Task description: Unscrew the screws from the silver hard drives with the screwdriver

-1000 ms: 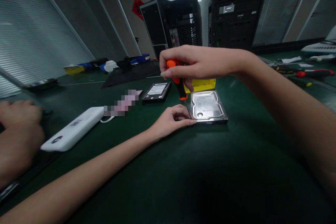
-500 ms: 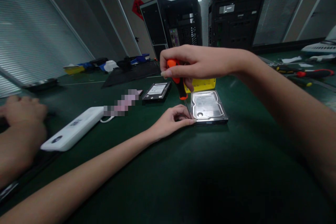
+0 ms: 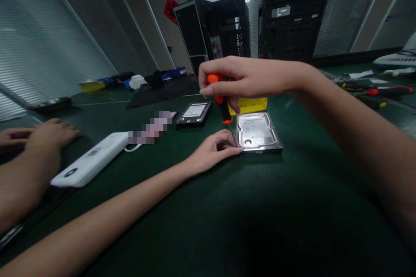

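A silver hard drive [image 3: 258,130] lies flat on the dark green table. My left hand [image 3: 212,150] grips its near left corner, thumb on the front edge and fingers curled at the left side. In my right hand [image 3: 235,78] is a screwdriver [image 3: 223,108] with an orange and black handle, held tilted from above. Its shaft runs down to the drive's left edge by my left fingers, where the tip is hard to make out. Directly behind the drive sits a yellow plastic piece [image 3: 250,105], partly covered by my right hand.
A second hard drive [image 3: 194,114] lies farther left. Nearer are a white power bank [image 3: 92,158] and a blurred-out pinkish object [image 3: 157,125]. Another person's hands [image 3: 52,136] rest at far left. Computer cases [image 3: 224,30] stand behind; red-and-black-handled tools [image 3: 390,91] lie at right.
The other person's hands at the left have shifted to the right and come more into view. My own hands, the screwdriver and the hard drive stay almost in place.
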Demonstrator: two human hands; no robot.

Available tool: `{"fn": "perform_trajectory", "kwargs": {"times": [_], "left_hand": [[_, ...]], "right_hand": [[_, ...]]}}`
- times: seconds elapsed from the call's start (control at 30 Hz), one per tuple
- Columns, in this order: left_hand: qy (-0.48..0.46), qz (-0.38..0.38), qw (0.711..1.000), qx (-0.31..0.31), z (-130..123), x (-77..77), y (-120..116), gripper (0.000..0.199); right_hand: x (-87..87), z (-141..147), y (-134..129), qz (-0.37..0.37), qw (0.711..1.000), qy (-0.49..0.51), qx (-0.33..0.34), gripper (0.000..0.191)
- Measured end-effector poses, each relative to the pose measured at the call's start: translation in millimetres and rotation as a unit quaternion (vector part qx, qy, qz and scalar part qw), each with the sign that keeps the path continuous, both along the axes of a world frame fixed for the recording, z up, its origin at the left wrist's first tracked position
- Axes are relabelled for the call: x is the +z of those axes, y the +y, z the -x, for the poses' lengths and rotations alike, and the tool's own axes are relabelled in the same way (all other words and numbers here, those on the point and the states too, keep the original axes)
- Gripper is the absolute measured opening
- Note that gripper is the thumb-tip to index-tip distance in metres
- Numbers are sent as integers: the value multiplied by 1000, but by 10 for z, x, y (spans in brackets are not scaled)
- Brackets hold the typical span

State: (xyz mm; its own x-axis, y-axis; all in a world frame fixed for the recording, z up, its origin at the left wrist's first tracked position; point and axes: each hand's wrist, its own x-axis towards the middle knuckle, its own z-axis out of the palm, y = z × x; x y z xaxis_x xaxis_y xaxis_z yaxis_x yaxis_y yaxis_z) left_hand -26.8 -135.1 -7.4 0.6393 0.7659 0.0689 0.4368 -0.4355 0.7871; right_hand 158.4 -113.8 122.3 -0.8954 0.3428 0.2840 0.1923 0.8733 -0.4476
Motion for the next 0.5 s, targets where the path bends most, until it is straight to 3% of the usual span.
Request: {"fn": "perform_trajectory", "kwargs": {"times": [0.5], "left_hand": [[20,-11,1000,7,-6,19,-7,25]], "right_hand": [[-4,2,-29,13,1000,9,-19,19]]}}
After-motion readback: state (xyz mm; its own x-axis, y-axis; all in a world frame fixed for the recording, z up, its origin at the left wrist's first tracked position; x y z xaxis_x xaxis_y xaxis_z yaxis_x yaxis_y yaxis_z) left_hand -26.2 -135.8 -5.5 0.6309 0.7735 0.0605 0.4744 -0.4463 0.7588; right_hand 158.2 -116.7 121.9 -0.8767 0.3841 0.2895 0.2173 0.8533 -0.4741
